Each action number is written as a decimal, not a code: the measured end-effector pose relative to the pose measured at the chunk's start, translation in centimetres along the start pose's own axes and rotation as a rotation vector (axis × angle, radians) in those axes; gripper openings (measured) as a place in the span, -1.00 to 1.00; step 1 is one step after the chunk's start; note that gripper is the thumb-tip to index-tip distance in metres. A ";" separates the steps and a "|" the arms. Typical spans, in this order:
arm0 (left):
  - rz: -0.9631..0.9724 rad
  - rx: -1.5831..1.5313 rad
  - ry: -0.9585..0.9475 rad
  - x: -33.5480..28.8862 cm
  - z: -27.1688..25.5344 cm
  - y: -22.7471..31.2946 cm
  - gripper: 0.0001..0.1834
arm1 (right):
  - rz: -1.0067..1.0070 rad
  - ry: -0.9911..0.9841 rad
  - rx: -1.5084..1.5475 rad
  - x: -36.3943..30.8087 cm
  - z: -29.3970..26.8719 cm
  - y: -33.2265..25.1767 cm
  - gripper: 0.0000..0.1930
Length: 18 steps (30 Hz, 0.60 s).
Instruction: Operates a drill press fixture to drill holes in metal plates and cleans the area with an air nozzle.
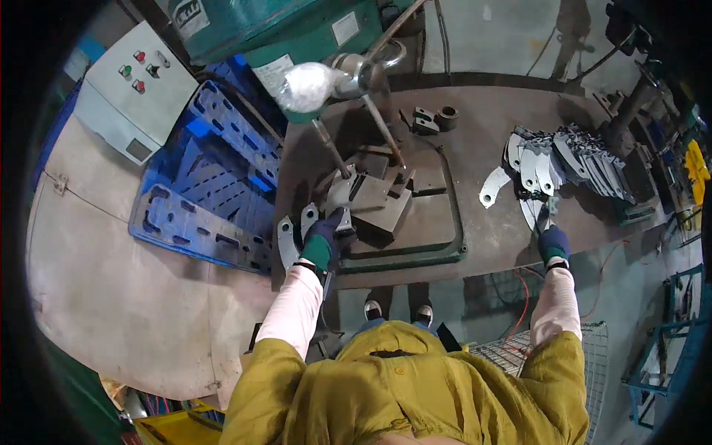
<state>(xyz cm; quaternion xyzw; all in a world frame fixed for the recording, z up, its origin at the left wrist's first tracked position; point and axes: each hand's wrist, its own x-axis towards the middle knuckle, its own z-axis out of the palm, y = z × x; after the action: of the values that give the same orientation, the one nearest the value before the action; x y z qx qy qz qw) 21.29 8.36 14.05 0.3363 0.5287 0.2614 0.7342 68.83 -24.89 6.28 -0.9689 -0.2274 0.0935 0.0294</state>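
My left hand [322,239], in a dark blue and green glove, is closed on a grey curved metal plate [345,221] at the left of the machine's steel fixture [382,208]. Two more curved plates [286,241] lie beside that hand, near the table's left edge. Far to the right, my right hand [553,243], gloved alike, is closed at the near side of a heap of curved metal plates with holes [535,167]. A narrow grey piece [546,211] sticks out beyond its fingers; its kind is unclear. One loose plate [492,185] lies left of the heap.
A green machine [311,30] with a bagged white part [308,85] stands over the brown metal table [482,245]. A metal ring [447,117] and small blocks lie at the back. Left are a blue plastic pallet [200,237] and a control box [141,89]; a wire basket [593,356] sits below right.
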 end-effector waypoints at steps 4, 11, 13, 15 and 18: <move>-0.026 -0.138 -0.019 2.0 -1.1 -1.2 -0.68 | -0.380 0.304 0.218 -3.4 -1.8 1.6 -0.83; -0.050 -0.031 -0.159 -0.4 -1.1 0.1 -0.60 | -0.492 -0.203 1.254 -19.0 -9.2 -9.9 -0.69; -0.072 -0.081 -0.203 0.9 -1.6 -0.2 -0.58 | -0.712 -0.151 0.867 -22.1 -9.5 -14.5 -0.70; 0.040 -0.083 -0.284 1.7 -2.1 -1.0 -0.58 | -0.755 -0.507 0.987 -22.5 -8.0 -18.0 -0.65; -0.055 -0.156 -0.342 2.5 -3.0 -1.5 -0.59 | -0.517 -0.694 0.768 -22.7 -9.1 -26.4 -0.56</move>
<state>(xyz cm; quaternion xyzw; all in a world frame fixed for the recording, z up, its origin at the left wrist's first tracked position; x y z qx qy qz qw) 19.27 9.92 10.79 0.3034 0.3833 0.2202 0.8441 39.18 -11.54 21.68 -0.7143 -0.4029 0.4712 0.3247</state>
